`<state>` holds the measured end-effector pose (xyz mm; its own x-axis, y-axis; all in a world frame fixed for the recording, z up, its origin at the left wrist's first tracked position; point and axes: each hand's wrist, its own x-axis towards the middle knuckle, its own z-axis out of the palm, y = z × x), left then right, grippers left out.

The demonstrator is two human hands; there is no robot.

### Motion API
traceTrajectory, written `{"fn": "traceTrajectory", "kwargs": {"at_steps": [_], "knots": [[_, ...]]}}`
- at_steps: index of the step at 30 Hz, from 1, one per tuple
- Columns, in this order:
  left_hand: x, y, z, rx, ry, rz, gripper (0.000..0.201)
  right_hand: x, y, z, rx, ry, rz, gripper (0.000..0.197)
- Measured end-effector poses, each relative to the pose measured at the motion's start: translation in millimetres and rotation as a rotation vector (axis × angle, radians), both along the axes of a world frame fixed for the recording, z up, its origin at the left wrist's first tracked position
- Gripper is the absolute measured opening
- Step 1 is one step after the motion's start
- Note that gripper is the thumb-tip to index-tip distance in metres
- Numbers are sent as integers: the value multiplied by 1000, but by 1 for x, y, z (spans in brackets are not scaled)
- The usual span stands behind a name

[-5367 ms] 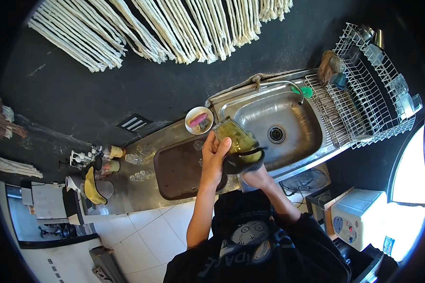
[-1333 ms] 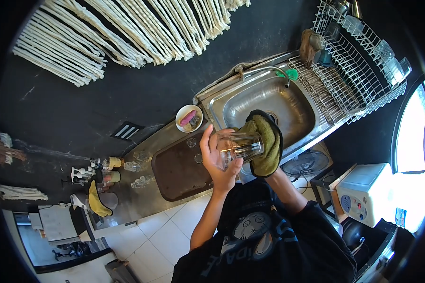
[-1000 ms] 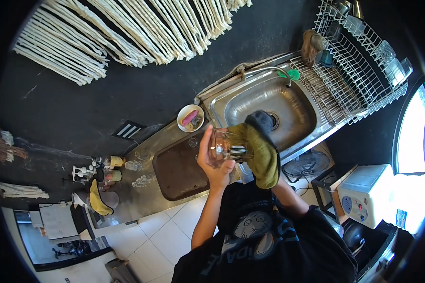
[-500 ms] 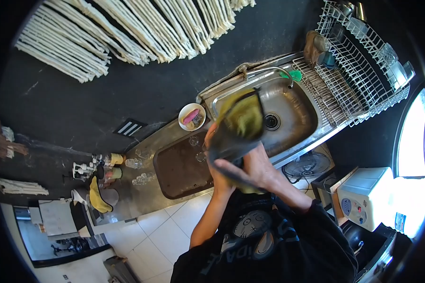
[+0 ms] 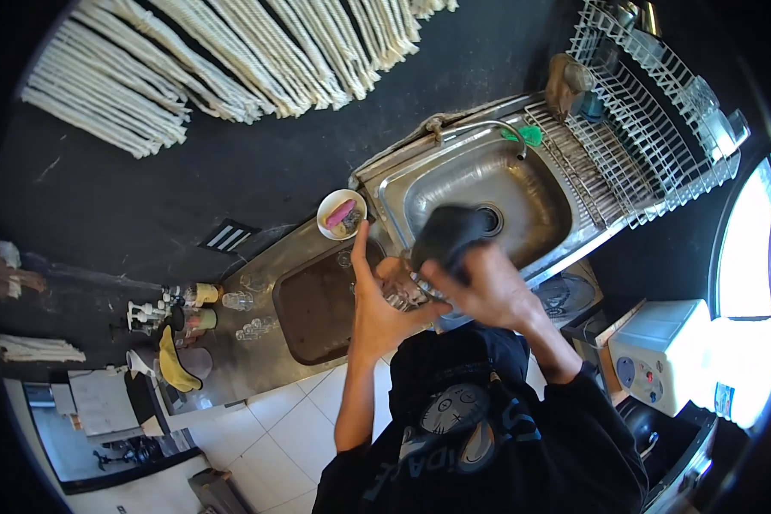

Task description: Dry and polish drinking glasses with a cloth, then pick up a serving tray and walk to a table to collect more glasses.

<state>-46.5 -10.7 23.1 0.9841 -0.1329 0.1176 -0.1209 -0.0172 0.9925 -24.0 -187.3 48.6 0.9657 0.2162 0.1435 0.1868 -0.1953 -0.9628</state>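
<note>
My left hand is wrapped around a clear drinking glass, its index finger stretched up along the side. My right hand grips a dark cloth, blurred by motion, right against the glass. Part of the glass is hidden by the cloth and fingers. Both hands are in front of my body, at the near edge of the steel sink. Just left of my left hand is a brown rectangular tray, with a small clear glass at its far right.
A white bowl with a pink item stands behind the tray. Several clear glasses are on the counter's left, near a yellow cloth. Over the sink curves a faucet; a white wire dish rack stands at the right.
The cloth's yellow side has turned out of sight and its dark side now shows, lower down. My hands have moved apart slightly, and the glass has come into view in my left hand.
</note>
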Motion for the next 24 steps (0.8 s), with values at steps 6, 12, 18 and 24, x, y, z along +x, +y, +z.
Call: {"fn": "traceTrajectory", "kwargs": {"at_steps": [6, 12, 18, 24], "knots": [[-1, 14, 42, 731, -93, -270, 135, 2, -10, -48, -137, 216, 815, 26], [8, 16, 52, 863, -36, -362, 136, -6, -1, -87, 191, 480, 794, 51], [25, 26, 26, 678, -152, -327, 131, -10, 2, -45, 218, 452, 687, 68], [27, 9, 3, -353, -277, 315, 99, -13, 18, -15, 42, -15, 512, 84]]}}
